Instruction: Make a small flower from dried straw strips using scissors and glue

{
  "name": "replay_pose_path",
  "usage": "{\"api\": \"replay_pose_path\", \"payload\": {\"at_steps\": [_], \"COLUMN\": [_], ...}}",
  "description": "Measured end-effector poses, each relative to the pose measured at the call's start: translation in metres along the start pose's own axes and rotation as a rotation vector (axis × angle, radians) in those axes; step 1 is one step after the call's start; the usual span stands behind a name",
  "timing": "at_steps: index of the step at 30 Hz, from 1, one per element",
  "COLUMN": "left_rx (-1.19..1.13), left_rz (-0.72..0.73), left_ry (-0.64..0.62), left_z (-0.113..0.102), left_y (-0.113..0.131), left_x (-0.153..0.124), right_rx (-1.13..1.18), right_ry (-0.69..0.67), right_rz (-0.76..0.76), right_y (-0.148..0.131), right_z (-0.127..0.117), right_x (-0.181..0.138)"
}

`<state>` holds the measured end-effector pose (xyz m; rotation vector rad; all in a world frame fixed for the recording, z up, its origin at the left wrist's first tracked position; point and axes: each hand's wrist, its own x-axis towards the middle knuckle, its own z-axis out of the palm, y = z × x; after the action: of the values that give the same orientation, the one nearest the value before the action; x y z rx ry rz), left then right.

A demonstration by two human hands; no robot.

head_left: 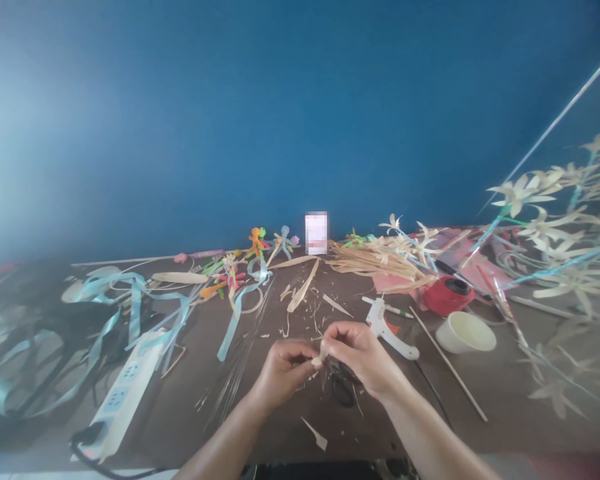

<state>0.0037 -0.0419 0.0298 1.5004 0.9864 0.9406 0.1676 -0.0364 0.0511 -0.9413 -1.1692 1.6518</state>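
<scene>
Both hands meet over the middle of the dark table, fingertips nearly touching. Between them is a small pale piece of dried husk or leaf, its exact shape mostly covered by the fingers. My left hand pinches it from the left, thumb and fingers pressed together. My right hand pinches its upper right side. Just beneath my right hand lies a pair of black-handled scissors, partly hidden. Pale scraps are strewn around, with one pointed strip near the front edge.
A white glue gun rests to the right, beside a thin stick, a pale cup and a red object. A power strip and blue ribbon lie left. Husk strips and pale flowers stand behind and right.
</scene>
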Motion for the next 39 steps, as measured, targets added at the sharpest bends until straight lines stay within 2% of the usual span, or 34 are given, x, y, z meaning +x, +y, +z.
{"api": "replay_pose_path", "payload": {"at_steps": [7, 10, 13, 15, 18, 22, 27, 32, 36, 37, 39], "left_rx": [0.102, 0.125, 0.05, -0.093, -0.338, -0.418, -0.435, -0.466, -0.575, -0.613, -0.689], "left_rz": [0.115, 0.096, -0.028, -0.138, -0.204, -0.203, -0.204, -0.223, -0.31, -0.333, -0.367], "left_ry": [-0.079, -0.044, 0.102, 0.244, 0.432, 0.48, 0.472, 0.486, 0.542, 0.521, 0.429], "left_z": [-0.006, -0.014, -0.024, -0.033, -0.044, -0.052, -0.049, -0.046, -0.044, -0.042, -0.035], "left_y": [0.008, 0.005, -0.007, -0.018, -0.032, -0.037, -0.035, -0.036, -0.035, -0.033, -0.029], "left_x": [-0.014, -0.021, -0.025, -0.027, -0.03, -0.031, -0.027, -0.021, -0.016, -0.014, -0.009], "right_rx": [0.147, 0.103, -0.235, -0.666, -0.849, -1.033, -1.18, -1.211, -1.174, -1.158, -1.056], "right_ry": [-0.073, -0.101, -0.079, -0.015, 0.093, 0.169, 0.186, 0.165, 0.135, 0.136, 0.145], "right_rz": [0.147, 0.194, 0.09, -0.082, -0.144, -0.169, -0.17, -0.278, -0.429, -0.476, -0.677], "right_y": [0.008, 0.018, 0.028, 0.033, 0.04, 0.054, 0.069, 0.057, 0.037, 0.033, 0.028], "right_z": [0.013, 0.016, 0.011, 0.006, -0.001, 0.002, 0.01, 0.011, 0.002, -0.002, -0.01], "right_x": [0.002, 0.012, 0.037, 0.061, 0.1, 0.142, 0.165, 0.154, 0.112, 0.099, 0.073]}}
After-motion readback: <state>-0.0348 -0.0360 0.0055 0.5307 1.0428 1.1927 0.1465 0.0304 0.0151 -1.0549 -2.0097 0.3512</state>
